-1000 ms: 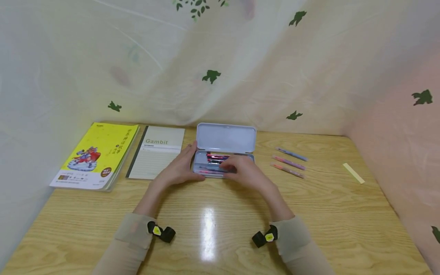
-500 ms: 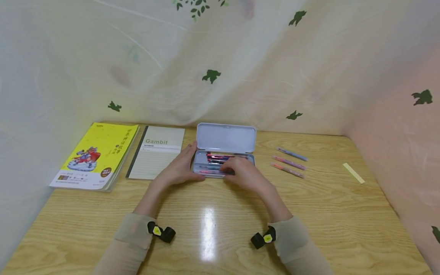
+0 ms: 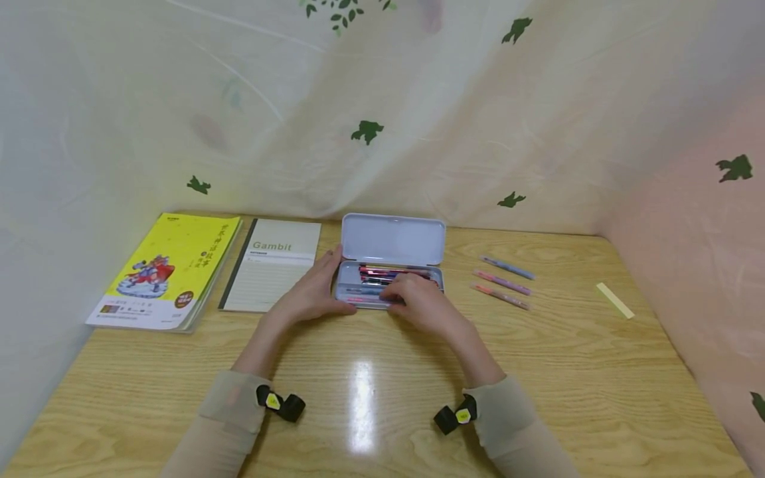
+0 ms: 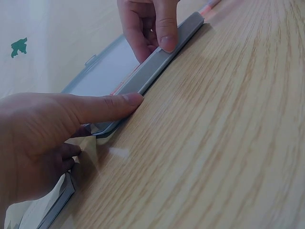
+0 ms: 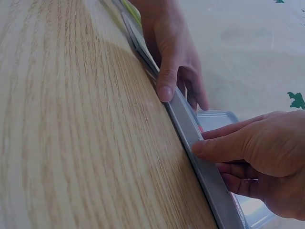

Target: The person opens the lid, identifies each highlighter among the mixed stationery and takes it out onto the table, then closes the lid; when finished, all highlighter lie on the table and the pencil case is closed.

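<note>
The pencil case [image 3: 393,239] lies on the table with its lid tipped up at the back. Several pens [image 3: 376,272] fill its back part, and more pens [image 3: 360,299] lie along the front. My left hand [image 3: 312,290] holds the case's left end, thumb along the front wall and fingers round the side. At the right half, my right hand [image 3: 423,302] has its thumb on the outer front wall [image 5: 183,124] and curled fingers inside, over the pens; what lies under those fingers is hidden.
Blue [image 3: 508,267], pink-purple [image 3: 503,283] and orange-tipped [image 3: 501,297] markers lie right of the case. Farther right is a pale yellow strip [image 3: 614,301]. To the left lie a Gambit notebook [image 3: 271,272] and a yellow book [image 3: 173,265]. A curtain [image 3: 269,153] hangs behind.
My right hand has shifted slightly left inside the case, its fingers lower and closer to the front wall. My left hand, the case and the loose markers have stayed put.
</note>
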The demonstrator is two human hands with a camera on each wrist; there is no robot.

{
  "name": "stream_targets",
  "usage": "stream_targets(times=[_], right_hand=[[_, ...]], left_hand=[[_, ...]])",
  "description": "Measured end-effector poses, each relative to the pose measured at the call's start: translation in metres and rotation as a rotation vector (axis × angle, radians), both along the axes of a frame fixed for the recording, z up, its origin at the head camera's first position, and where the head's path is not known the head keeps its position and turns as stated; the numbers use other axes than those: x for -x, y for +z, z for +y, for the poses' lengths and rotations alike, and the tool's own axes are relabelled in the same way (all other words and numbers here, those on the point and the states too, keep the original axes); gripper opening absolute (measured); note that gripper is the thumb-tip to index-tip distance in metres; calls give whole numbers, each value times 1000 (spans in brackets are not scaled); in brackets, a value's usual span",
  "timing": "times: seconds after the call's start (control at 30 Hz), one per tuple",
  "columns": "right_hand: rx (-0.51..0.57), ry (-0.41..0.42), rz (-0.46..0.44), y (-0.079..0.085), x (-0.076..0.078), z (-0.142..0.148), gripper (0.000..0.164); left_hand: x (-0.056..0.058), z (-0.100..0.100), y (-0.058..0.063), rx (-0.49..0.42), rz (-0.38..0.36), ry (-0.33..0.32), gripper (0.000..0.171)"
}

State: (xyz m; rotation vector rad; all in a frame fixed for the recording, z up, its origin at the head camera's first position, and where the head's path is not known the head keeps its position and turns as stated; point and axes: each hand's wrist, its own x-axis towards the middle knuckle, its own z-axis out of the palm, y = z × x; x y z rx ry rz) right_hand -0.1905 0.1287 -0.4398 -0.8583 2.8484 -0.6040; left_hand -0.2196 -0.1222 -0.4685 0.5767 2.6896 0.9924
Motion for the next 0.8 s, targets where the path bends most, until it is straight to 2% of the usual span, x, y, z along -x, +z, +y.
stream_targets(times=[0.8], right_hand=[[19, 3, 8, -3, 1, 0, 17]], left_hand=[[-1, 1, 1, 8, -30, 11, 131]])
